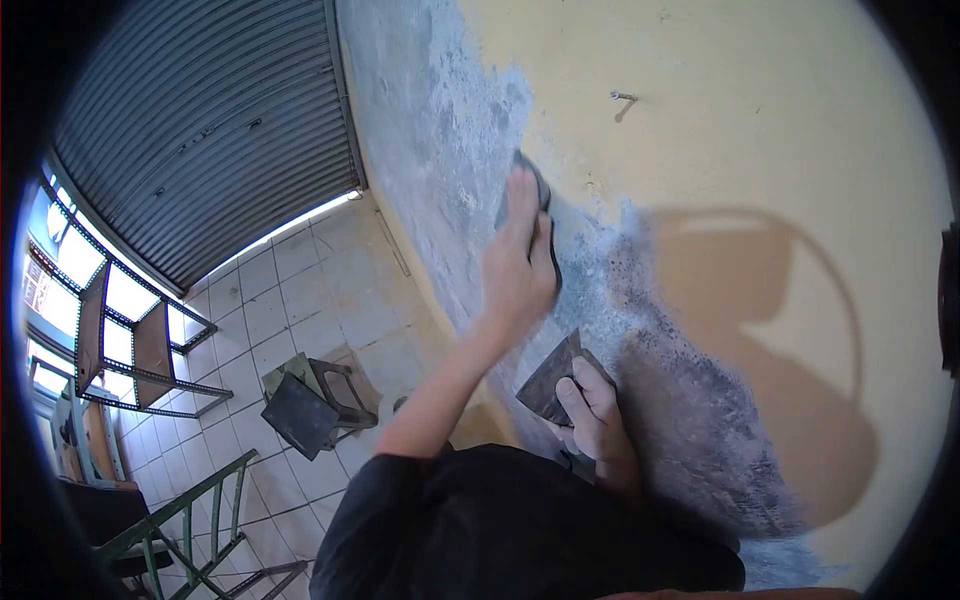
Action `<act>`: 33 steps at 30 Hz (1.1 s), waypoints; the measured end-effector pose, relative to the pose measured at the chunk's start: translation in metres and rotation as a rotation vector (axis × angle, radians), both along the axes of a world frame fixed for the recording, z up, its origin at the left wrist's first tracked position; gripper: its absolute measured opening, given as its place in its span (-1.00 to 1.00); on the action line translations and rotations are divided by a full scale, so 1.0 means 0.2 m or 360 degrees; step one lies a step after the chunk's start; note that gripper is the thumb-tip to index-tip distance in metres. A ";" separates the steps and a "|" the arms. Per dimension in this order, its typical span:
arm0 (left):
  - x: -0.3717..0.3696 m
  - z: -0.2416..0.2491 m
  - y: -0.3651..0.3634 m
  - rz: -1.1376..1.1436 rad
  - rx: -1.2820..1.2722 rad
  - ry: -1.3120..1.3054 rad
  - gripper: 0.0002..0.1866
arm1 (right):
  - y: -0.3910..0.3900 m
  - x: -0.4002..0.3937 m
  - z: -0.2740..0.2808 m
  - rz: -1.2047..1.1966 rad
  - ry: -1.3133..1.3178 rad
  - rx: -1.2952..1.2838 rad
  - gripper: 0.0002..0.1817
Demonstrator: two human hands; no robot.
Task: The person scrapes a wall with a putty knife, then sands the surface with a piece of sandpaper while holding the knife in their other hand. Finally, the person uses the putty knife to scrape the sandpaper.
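Note:
My left hand (pixel 517 265) is pressed toward the wall (pixel 700 130), its fingers on a dark, flat tool (pixel 535 180) whose edge shows beside the fingertips. Around it the wall is a patchy blue-grey, with yellow paint to the right. Lower down, my right hand (pixel 592 405) grips a dark, flat scraper (pixel 550 380), thumb across its face. The scraper is held close to the wall, below my left hand; whether it touches cannot be made out.
A small dark stool (pixel 300 415) stands on the tiled floor (pixel 250 310). Metal shelving (pixel 150 350) and a green metal frame (pixel 190 510) are at the left. Behind is a rolling shutter (pixel 220 110). A nail (pixel 622 96) sticks out of the wall.

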State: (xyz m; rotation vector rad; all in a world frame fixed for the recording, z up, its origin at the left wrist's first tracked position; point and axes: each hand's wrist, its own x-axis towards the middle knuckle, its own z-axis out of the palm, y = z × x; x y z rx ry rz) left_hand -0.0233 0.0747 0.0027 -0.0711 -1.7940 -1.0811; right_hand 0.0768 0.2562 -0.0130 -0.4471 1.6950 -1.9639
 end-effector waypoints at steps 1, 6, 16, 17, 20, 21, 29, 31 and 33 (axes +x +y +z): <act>0.02 -0.04 0.02 -0.0005 -0.0028 -0.0001 -0.49 | 0.00 0.00 -0.01 0.0023 0.0025 -0.0024 -0.79; -0.15 0.11 -0.18 -0.0034 0.0072 -0.0122 -0.48 | -0.01 0.00 0.03 0.0012 0.0017 -0.0010 -0.81; -0.10 0.08 -0.10 0.0103 0.0027 -0.0036 -0.52 | 0.01 -0.01 -0.05 0.0025 0.0077 -0.0036 -0.83; -0.14 0.13 -0.16 0.0037 0.0055 -0.0117 -0.50 | 0.00 0.00 -0.03 0.0032 0.0071 -0.0036 -0.83; -0.07 0.10 -0.08 0.0040 0.0087 -0.0134 -0.50 | -0.01 0.00 0.03 -0.0012 -0.0014 0.0047 -0.84; -0.02 0.02 -0.01 0.0082 -0.0065 0.0012 -0.51 | -0.01 0.01 0.02 0.0005 -0.0027 -0.0021 -0.83; -0.12 0.20 -0.15 -0.0096 0.0044 -0.0010 -0.50 | 0.01 0.00 -0.01 -0.0003 -0.0077 0.0015 -0.80; -0.10 0.09 -0.09 -0.0091 -0.0045 0.0120 -0.48 | 0.03 -0.01 -0.01 0.0036 -0.0193 0.0138 -0.68; 0.02 -0.05 0.02 -0.0050 -0.0147 0.0126 -0.46 | 0.02 0.00 -0.03 -0.0023 -0.0183 0.0122 -0.66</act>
